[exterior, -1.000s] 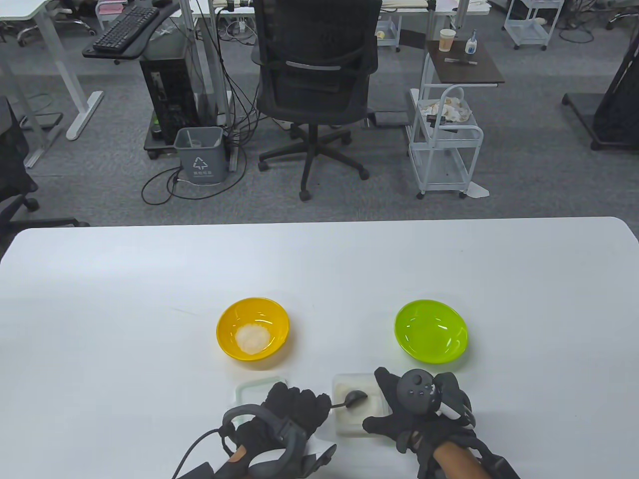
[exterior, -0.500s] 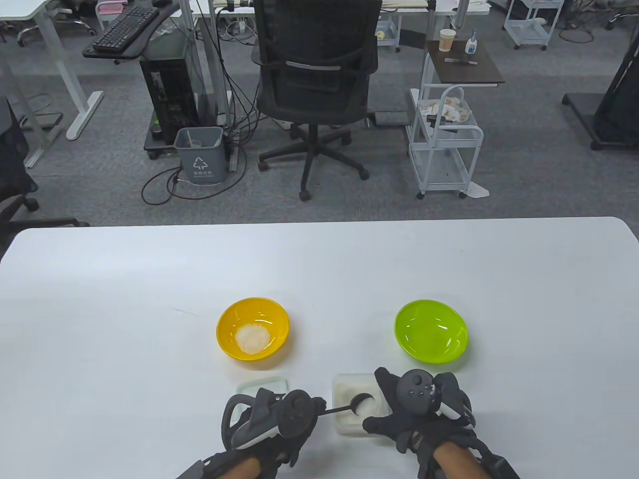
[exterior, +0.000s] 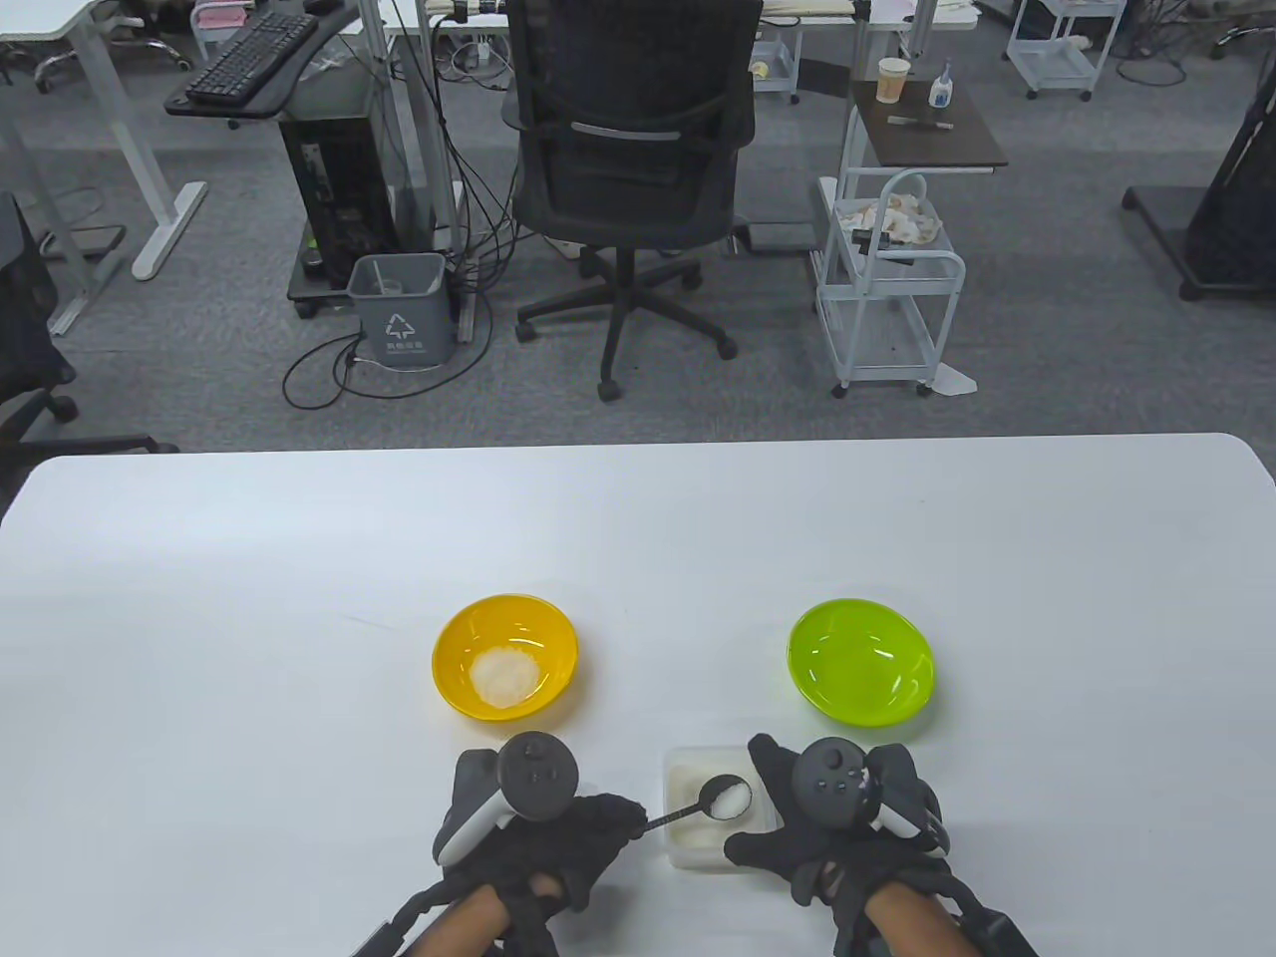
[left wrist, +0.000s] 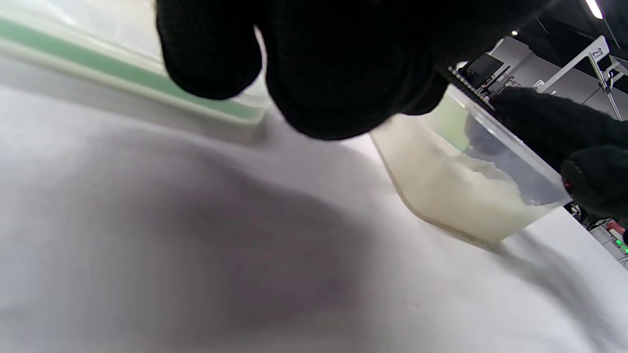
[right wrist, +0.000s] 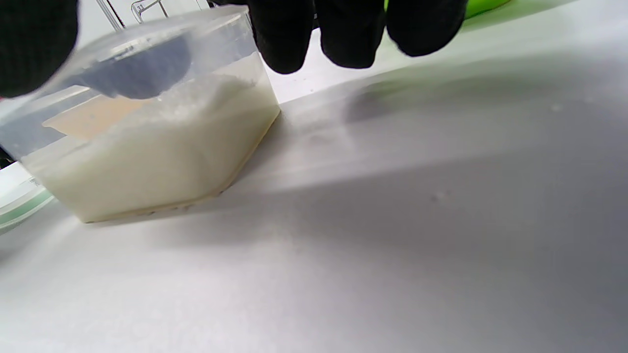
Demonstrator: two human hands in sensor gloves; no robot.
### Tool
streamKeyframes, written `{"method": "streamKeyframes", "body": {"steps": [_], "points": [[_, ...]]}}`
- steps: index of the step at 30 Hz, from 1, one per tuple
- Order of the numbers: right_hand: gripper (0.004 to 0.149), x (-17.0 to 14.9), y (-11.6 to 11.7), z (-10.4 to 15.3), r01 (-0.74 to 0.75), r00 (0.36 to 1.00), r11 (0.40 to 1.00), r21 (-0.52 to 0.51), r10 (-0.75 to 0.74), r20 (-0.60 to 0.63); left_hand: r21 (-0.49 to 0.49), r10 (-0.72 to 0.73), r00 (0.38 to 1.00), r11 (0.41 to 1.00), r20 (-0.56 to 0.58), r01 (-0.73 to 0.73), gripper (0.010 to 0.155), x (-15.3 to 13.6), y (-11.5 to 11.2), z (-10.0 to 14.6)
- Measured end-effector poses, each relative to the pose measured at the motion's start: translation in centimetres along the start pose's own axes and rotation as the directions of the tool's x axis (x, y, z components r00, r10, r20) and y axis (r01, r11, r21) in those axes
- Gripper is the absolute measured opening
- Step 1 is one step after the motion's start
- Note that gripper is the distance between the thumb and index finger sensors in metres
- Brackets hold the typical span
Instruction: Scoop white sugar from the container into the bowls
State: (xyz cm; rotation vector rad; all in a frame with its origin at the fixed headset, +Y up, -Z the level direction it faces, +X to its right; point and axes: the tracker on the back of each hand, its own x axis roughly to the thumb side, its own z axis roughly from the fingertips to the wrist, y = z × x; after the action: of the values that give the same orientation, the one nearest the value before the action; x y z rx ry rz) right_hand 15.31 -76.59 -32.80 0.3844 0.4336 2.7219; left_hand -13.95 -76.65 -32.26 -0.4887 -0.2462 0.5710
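The left hand (exterior: 543,832) is gripping the thin dark handle of a small black spoon (exterior: 726,797), its gloved fingers (exterior: 608,819) curled closed around the handle's near end. Half a second ago the spoon's bowl was tipped on edge and dug into the sugar; now it is lying level and face up, heaped with white sugar, just above the heap in the clear square plastic container (exterior: 716,819). The left wrist has rolled over too, so the tracker is now sitting on top of the hand.

The right hand (exterior: 842,822) is staying where it was, its spread fingers (right wrist: 351,32) resting against the container's right wall and steadying it; they are not wrapped shut around it. In the right wrist view the dark spoon bowl (right wrist: 140,68) is showing through the wall above the sugar.

So the scoop itself looks finished and the carry is next. The orange round plastic bowl (exterior: 505,655) is already holding 1 small pile of sugar, while the lime-green round plastic bowl (exterior: 861,660) is holding none, so that 1 is probably due this load. Both bowls are standing on the white tabletop (exterior: 299,618) beyond the container, well apart from each other. A clear lid with a green seal (left wrist: 147,83) is lying beside the container under the left hand.
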Motion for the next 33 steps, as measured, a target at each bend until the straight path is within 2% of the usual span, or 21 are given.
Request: {"method": "streamKeyframes", "body": {"steps": [14, 20, 26, 33], "points": [[0.096, -0.1, 0.0, 0.0, 0.006, 1.0, 1.0, 0.001, -0.006, 0.0, -0.076, 0.107, 0.994, 0.991, -0.016, -0.108, 0.047, -0.7, -0.3, -0.4], [0.096, 0.0, 0.0, 0.0, 0.004, 1.0, 1.0, 0.0, -0.004, -0.001, -0.093, 0.21, 0.978, 0.973, -0.006, -0.209, 0.047, -1.1, 0.2, -0.4], [0.096, -0.1, 0.1, 0.0, 0.009, 1.0, 1.0, 0.0, -0.009, -0.003, -0.021, 0.268, 0.963, 0.963, -0.016, -0.269, 0.047, -2.4, 2.0, 0.0], [0.096, -0.1, 0.1, 0.1, 0.005, 1.0, 1.0, -0.001, -0.005, -0.004, 0.084, 0.333, 0.942, 0.941, -0.045, -0.329, 0.049, -5.6, 5.1, 0.5]]}}
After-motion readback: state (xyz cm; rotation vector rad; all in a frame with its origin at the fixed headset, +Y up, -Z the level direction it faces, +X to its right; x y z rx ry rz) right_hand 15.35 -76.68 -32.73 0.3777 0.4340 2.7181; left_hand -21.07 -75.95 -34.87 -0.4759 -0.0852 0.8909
